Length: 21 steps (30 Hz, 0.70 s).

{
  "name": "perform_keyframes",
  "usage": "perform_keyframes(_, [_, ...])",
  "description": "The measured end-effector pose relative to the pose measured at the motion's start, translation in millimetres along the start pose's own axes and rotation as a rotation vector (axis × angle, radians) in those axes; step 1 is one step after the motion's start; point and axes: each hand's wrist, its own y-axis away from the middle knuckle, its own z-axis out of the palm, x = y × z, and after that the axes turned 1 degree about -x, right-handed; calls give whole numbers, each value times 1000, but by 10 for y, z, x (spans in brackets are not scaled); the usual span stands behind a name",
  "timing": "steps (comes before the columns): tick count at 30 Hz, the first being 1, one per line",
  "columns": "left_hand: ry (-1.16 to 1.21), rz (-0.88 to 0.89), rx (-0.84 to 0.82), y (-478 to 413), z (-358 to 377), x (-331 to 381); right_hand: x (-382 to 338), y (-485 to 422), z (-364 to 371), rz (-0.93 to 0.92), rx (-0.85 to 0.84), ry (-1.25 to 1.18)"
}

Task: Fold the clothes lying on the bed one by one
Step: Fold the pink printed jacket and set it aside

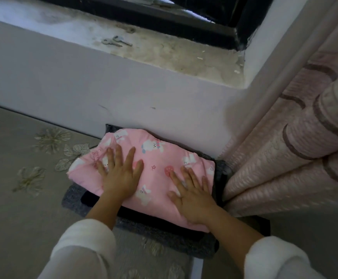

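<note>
A person's two hands lie flat on a folded pink rabbit-print garment (156, 158), just below the middle of the view. The left hand (119, 174) rests on its 9 o'clock half and the right hand (192, 196) on its 4 o'clock half. On both, the fingers are straight and spread, pressing down and pinching nothing.

The garment tops a stack, with a folded black garment (95, 197) under it and a fleecy grey garment (164, 236) at the bottom, on the flower-patterned bed (23, 158). A pale wall (103, 87) stands at the stack's 12 o'clock, and a pink curtain (295, 148) hangs just beside it at 3 o'clock.

The pink cloth looks light, soft and puffy, and likely to spring open. It seems best taken by its folded edges, or carried flat from beneath.
</note>
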Motion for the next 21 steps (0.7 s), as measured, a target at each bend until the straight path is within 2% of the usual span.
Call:
perform_keyframes(6, [78,-52,157,386,-337,247,-26,289,-247,-78,119,-8])
perform_keyframes(11, [93,-56,135,915,-503,422,-31,626,-400,-143,213,18])
perform_keyframes(16, [110,-102,131,1618,-662,572,-45,1162,-433,-208,208,0])
perform_keyframes(21, [171,-165,144,2677,-688,550,-132,1911,-232,-296,193,-23])
